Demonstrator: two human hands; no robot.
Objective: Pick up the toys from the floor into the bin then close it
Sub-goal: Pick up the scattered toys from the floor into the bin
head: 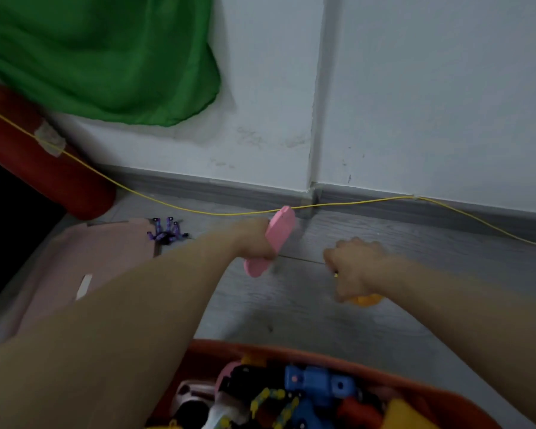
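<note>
Left hand (pixel 254 243) is gripping a pink foam piece (pixel 276 239), fingers curled round its middle, piece sticking out above and below the fist, lifted off the floor (pixel 399 243). Right hand (pixel 353 267) is curling round an orange toy (pixel 364 299); only a bit of it is peeking out under the palm, so shape unclear. Both hands are out over the floor, beyond the bin (pixel 260 349).

Doing it well, as I judge it: keeping both grips firm, pulling both arms back over the orange bin and dropping the toys in, clear of the rim. Bin is already piling up with toys, blue one (pixel 319 382) on top, so lid may need things pressed down.

Around: purple toy (pixel 166 232) is lying on the floor near the pink mat (pixel 84 258), likely next pick. Yellow cord (pixel 198 210) is running along the baseboard just behind the hands; snag risk. Red roll (pixel 44 162) and green cloth (pixel 106 57) at left, well apart.
</note>
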